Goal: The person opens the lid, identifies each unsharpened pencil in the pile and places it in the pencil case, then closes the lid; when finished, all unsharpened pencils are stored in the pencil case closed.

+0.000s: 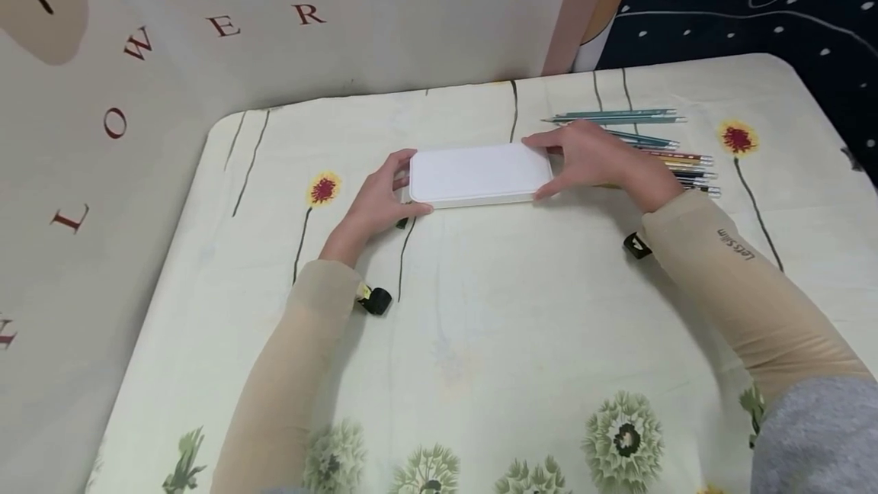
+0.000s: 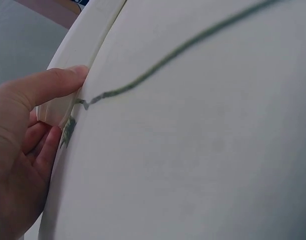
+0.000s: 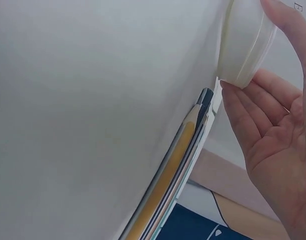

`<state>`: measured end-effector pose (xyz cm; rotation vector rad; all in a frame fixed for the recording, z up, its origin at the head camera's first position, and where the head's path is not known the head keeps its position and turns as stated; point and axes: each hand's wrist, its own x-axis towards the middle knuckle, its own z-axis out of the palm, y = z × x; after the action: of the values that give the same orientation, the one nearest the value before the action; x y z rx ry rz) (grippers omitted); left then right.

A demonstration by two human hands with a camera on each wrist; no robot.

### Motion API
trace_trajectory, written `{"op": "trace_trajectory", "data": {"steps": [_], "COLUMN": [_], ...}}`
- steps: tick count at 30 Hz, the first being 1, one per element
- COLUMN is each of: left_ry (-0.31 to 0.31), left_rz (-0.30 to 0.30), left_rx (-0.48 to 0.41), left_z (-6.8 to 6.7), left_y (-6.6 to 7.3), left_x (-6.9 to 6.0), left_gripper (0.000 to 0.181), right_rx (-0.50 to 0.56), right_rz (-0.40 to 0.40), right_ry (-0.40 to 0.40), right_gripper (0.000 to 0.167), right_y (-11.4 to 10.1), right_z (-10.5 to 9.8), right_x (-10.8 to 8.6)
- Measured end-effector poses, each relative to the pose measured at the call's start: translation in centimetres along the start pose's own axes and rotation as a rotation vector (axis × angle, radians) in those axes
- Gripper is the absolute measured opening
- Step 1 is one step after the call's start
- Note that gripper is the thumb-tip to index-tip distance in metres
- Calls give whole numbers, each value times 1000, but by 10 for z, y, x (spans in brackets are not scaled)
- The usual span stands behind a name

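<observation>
A white, flat rectangular box (image 1: pixel 480 172) with rounded corners lies on the cloth-covered table. My left hand (image 1: pixel 381 193) grips its left end, thumb at the front edge and fingers at the back. At the opposite end my right hand (image 1: pixel 591 157) holds the box between thumb and fingers. In the left wrist view, the thumb presses the side of the white box (image 2: pixel 68 60). The right wrist view shows the end of the box (image 3: pixel 242 45) within the hand's grasp. What the box contains is hidden.
Teal pencils (image 1: pixel 617 117) lie behind the right hand, and several darker, red and yellow pencils (image 1: pixel 693 166) lie beside that wrist. A lettered wall hanging (image 1: pixel 274 59) stands behind the table (image 1: pixel 480 341). Both wrists carry small black devices (image 1: pixel 376 300).
</observation>
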<state>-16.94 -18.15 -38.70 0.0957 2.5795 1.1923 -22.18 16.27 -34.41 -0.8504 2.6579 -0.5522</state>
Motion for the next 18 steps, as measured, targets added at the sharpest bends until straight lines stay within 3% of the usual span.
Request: {"op": "trace_trajectory", "data": {"steps": [14, 18], "left_ry": [-5, -11], "left_rz": [11, 5], "left_rx": [-10, -12], "left_z": [-3, -2], "left_y": [2, 1], "left_x": [-1, -2], "left_gripper": [101, 102], "right_rx": [138, 253], "right_rz": [74, 93], "right_ry": [-104, -101], "right_gripper": [88, 81], "right_y": [-2, 3], "right_z": [-12, -11], "right_x": [4, 4]}}
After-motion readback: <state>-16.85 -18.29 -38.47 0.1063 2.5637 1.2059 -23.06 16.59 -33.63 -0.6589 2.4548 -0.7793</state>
